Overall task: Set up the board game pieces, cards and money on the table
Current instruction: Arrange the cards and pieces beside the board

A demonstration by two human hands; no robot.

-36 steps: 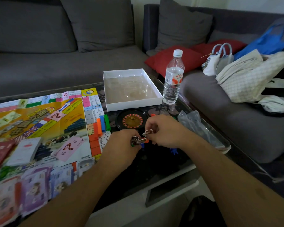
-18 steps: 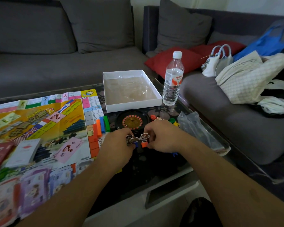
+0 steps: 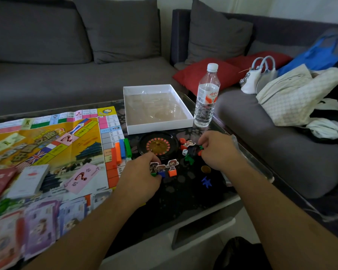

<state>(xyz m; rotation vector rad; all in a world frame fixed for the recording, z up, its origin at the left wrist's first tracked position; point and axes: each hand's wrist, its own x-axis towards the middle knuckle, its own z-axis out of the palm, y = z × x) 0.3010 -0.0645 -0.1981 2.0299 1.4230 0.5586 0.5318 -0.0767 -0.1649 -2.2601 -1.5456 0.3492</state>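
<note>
Now both hands work among small game pieces on the dark surface point(image 3: 180, 195)
Left hand point(image 3: 141, 178) pinches a green-based pawn point(image 3: 153, 169); right hand point(image 3: 217, 151) curls over scattered tokens point(image 3: 189, 158), grasp unclear

Three standing pawns point(image 3: 165, 168), one die point(image 3: 185, 152), one bottle point(image 3: 206, 98).

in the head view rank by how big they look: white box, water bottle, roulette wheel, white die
1. white box
2. water bottle
3. roulette wheel, though it looks close to the bottle in area, so that pair is unsure
4. white die, by far the smallest
</note>
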